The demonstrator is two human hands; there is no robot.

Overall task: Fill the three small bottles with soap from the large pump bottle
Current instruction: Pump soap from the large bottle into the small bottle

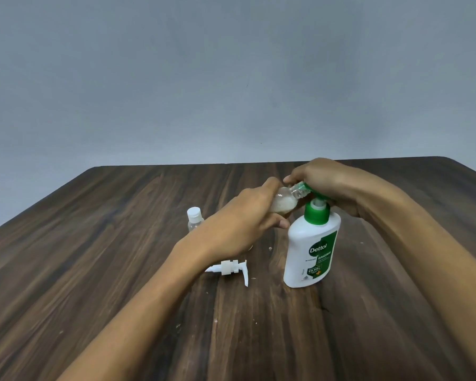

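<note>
Large pump bottle (pixel 311 251): white, green collar and label, upright on the wooden table (pixel 94 243), right of centre. Right hand (pixel 327 185) lies closed over the green pump head, palm down.

Left hand (pixel 248 215) grips a small clear bottle (pixel 285 202), tilted with its open neck up toward 2 o'clock, meeting the pump spout. Whitish soap sits in its lower part. Fingers wrap the base; how much of the body they cover cannot be told.

Second small bottle (pixel 195 219): upright, white cap on, at 9 o'clock from the held bottle, just beyond the left wrist, partly hidden by it. A third small bottle is not clearly visible.

Loose white pump dispenser (pixel 231 269) lies on its side at 9 o'clock from the large bottle's base, near but apart from it.

Far table edge runs at 12 o'clock, close behind the right hand. Open tabletop at 3, 6 and 9 o'clock; forearms cross the near part. Small pale specks dot the wood.
</note>
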